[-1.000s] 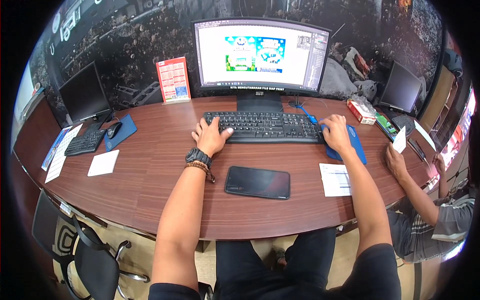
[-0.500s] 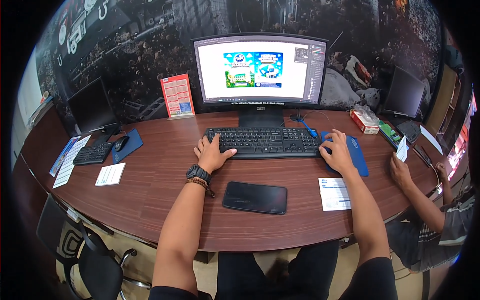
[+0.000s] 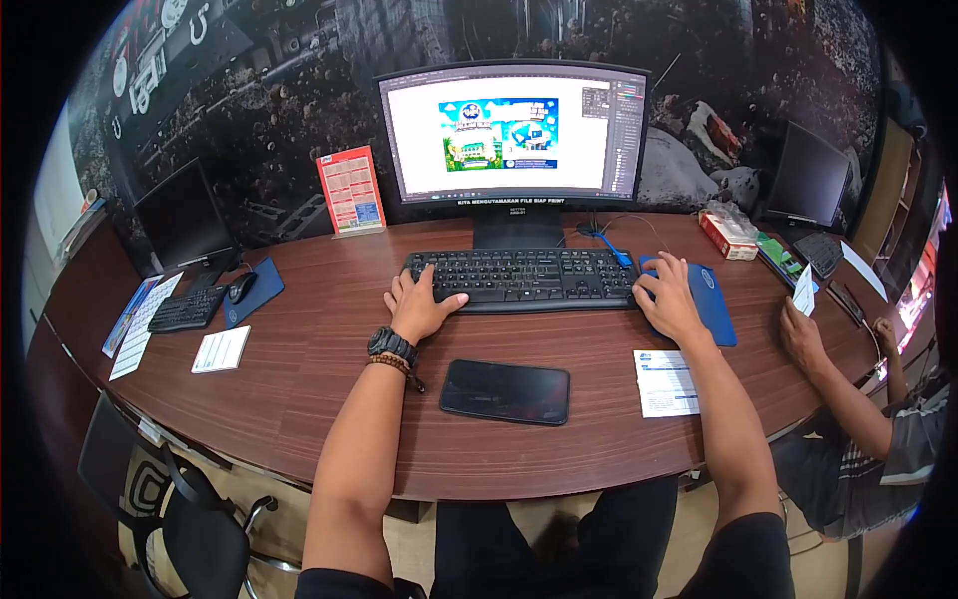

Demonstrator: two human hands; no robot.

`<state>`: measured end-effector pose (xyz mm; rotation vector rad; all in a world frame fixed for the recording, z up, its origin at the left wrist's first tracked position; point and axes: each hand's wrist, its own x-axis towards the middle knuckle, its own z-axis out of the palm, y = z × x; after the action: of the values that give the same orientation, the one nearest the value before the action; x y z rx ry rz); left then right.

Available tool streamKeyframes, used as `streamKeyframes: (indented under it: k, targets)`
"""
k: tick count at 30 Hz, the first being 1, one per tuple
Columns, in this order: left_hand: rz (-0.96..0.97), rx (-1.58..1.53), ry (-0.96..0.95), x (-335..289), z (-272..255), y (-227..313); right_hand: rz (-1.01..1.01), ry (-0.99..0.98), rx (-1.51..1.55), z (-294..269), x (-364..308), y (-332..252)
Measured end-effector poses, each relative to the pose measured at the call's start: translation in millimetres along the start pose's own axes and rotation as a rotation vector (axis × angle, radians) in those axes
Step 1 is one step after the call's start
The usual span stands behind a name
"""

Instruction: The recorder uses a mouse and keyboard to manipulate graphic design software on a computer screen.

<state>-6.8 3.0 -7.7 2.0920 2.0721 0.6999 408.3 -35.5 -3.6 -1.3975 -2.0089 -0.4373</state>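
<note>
My left hand [image 3: 419, 305] rests with its fingers spread on the left end of a black keyboard [image 3: 519, 294]. A black watch [image 3: 391, 345] and a beaded bracelet are on that wrist. At the keyboard's right end, my right hand [image 3: 671, 299] curves over a blue mouse pad [image 3: 713, 309], closed round a computer mouse that its palm and fingers hide. Behind the keyboard stands a curved monitor [image 3: 589, 135] showing a two-part blue and green graphic on white. A dark smartphone [image 3: 505, 391] lies nearest me, between my forearms. Partly under my right forearm is a printed paper sheet [image 3: 663, 387].
A red calendar card [image 3: 351, 190] stands left of the monitor. Further left are a second monitor [image 3: 185, 220], a small keyboard and a mouse [image 3: 241, 288]. A person's hand [image 3: 800, 337] holds paper at the right, near a red and white box [image 3: 728, 238]. An office chair [image 3: 200, 534] stands lower left.
The view has shifted slightly, with the desk's middle a little further left and up. The graphic on the monitor looks somewhat altered. Both my hands stay at the keyboard and mouse pad.
</note>
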Motion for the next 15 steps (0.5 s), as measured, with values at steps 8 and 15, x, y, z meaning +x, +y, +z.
streamKeyframes:
  k: [8,15]
  targets:
    - [0.070,0.110,0.112,-7,0,14,0.268,0.099,0.090,1,-3,15]
    - [0.045,0.139,0.119,-11,-5,19,0.477,0.031,0.096,-1,-4,17]
